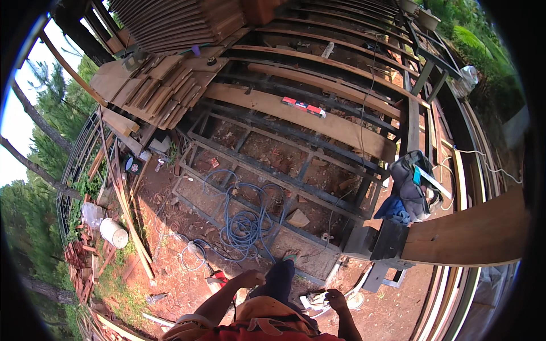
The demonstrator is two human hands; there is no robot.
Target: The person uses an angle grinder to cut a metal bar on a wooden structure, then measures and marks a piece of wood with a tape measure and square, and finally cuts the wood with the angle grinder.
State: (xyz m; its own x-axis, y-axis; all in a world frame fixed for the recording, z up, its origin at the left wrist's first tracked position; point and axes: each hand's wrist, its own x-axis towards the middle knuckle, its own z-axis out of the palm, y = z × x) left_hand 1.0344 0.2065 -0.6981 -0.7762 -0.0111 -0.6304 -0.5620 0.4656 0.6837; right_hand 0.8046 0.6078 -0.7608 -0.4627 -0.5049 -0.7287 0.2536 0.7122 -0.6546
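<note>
— What are the hands doing, nearest first?

— The left hand [251, 279] is curled into a loose fist over a red tool [218, 279] on the ground, apparently holding nothing. The right hand [335, 299] is closed too, resting on what looks like a white power tool [316, 300]; whether it grips it, I cannot tell.

— And beyond?

— A blue hose [245, 223] lies coiled on the red soil inside a black steel frame [296, 183]. A long plank [298, 115] crosses the frame farther off, with stacked boards [152, 91] past it.
</note>
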